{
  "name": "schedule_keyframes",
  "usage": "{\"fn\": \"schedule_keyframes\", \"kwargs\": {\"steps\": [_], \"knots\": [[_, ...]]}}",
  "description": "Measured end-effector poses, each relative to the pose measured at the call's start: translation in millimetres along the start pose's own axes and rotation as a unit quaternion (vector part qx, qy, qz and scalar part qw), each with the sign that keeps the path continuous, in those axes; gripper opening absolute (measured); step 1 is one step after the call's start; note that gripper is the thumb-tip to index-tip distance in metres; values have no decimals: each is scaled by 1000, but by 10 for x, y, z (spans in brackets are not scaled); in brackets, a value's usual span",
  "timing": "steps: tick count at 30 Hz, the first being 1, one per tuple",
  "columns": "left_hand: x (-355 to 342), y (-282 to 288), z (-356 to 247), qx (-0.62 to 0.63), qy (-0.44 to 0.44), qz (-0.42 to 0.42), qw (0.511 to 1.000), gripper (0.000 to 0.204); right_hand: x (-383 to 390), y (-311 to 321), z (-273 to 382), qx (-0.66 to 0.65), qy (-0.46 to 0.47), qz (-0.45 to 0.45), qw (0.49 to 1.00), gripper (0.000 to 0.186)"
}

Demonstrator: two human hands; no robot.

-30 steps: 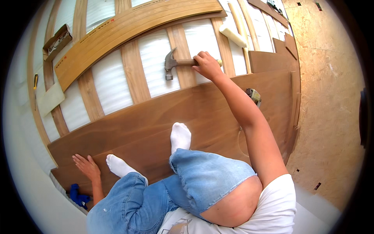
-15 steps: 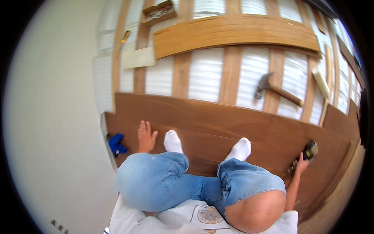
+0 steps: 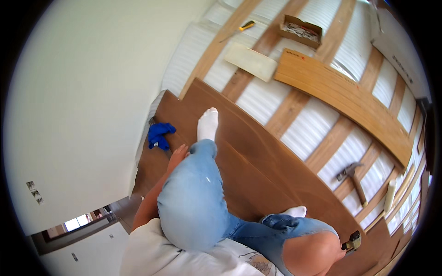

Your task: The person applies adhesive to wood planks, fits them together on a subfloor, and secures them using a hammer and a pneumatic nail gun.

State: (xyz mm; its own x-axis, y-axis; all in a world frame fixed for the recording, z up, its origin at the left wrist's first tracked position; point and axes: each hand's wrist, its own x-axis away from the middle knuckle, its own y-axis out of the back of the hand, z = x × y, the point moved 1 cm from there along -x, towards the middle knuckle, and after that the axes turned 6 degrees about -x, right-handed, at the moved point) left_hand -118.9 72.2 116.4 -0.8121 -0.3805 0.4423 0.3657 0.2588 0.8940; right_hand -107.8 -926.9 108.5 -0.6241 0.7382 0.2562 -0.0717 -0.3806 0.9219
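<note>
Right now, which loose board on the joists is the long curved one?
The orange-brown plank, running diagonally beside the cardboard box; the pale board next to it is short and flat.

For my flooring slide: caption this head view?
Seated person's left hand rests on brown floorboards; hammer lies aside on joists.

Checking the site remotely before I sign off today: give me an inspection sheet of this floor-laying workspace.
Surface: dark brown floorboards laid over wooden battens and white underlay.
Job's things: hammer lying on the underlay; light wood plank; small metal tool beside the knee.
Clutter: blue cloth, box of fasteners, yellow-handled tool, pale board offcut.
Hands: left hand flat on the floorboards; right hand hidden.
Cables: nothing seen.
Surroundings: white wall.
</note>
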Motion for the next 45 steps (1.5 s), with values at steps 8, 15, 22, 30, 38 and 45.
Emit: {"fn": "schedule_keyframes", "kwargs": {"steps": [8, 15, 22, 30, 38, 45], "knots": [[-913, 751, -240, 125, -38, -182, 974, 25, 830, 360, 4289, -185, 101, 240, 947, 19], [-1731, 931, -812, 297, -236, -154, 912, 22, 2116, -204, 7183, -90, 234, 433, 866, 49], [-2829, 1506, 28, 517, -78, -44, 852, 35, 3657, -1530, 8897, 53, 136, 675, 724, 41], [-3328, 2160, 625, 716, -109, 64, 687, 72, 5224, -3006, 9550, 132, 181, 772, 595, 29], [-3256, 1984, 924, 687, -1, 12, 727, 66, 5933, -3573, 9632, 184, 142, 776, 586, 22], [-3182, 1794, 972, 688, 45, 13, 724, 53, 6000, -3747, 9558, 220, 142, 779, 570, 26]]}}
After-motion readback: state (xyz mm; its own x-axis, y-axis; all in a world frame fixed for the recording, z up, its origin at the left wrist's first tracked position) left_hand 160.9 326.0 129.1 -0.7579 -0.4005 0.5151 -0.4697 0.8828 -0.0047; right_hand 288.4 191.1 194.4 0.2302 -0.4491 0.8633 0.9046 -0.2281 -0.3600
